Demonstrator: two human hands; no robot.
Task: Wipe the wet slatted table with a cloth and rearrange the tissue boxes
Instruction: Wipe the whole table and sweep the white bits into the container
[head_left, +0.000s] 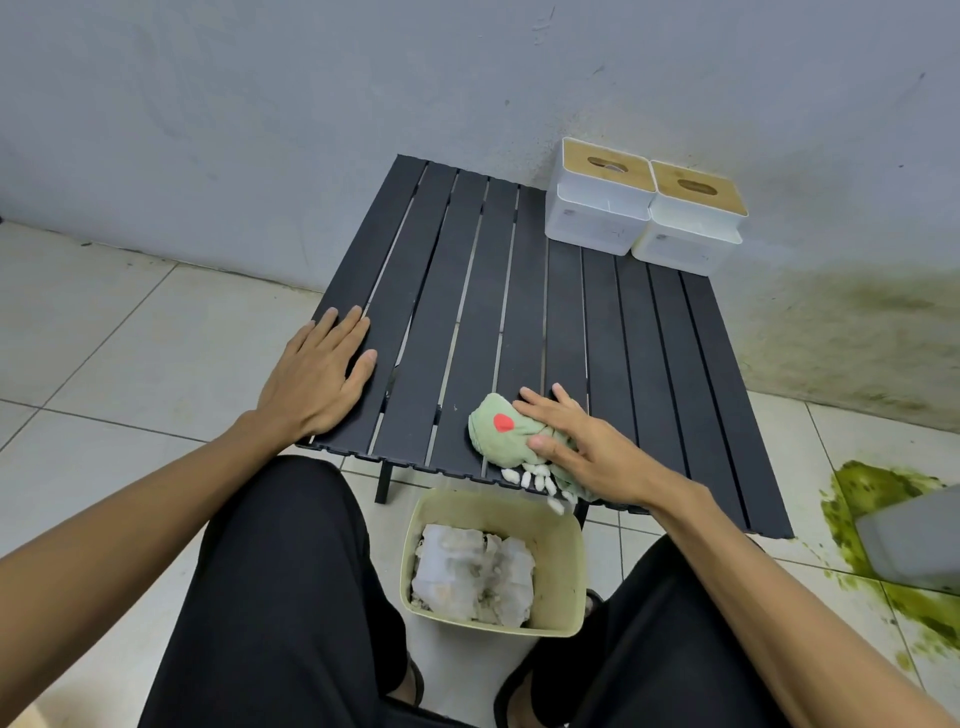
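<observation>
A low black slatted table (467, 291) stands against the wall in front of me. My right hand (582, 441) presses a crumpled green cloth (498, 428) with a red spot and white fringe onto the table near its front edge. My left hand (317, 374) lies flat, fingers spread, on the table's front left corner and holds nothing. Two white tissue boxes with wooden lids sit side by side at the back right of the table, one on the left (597, 200) and one on the right (691, 221), touching each other.
A beige bin (561, 561) with crumpled white tissues stands on the tiled floor between my knees, just below the table's front edge. Green stains mark the floor (872, 499) and wall at right. A grey object (914, 545) sits at the right edge.
</observation>
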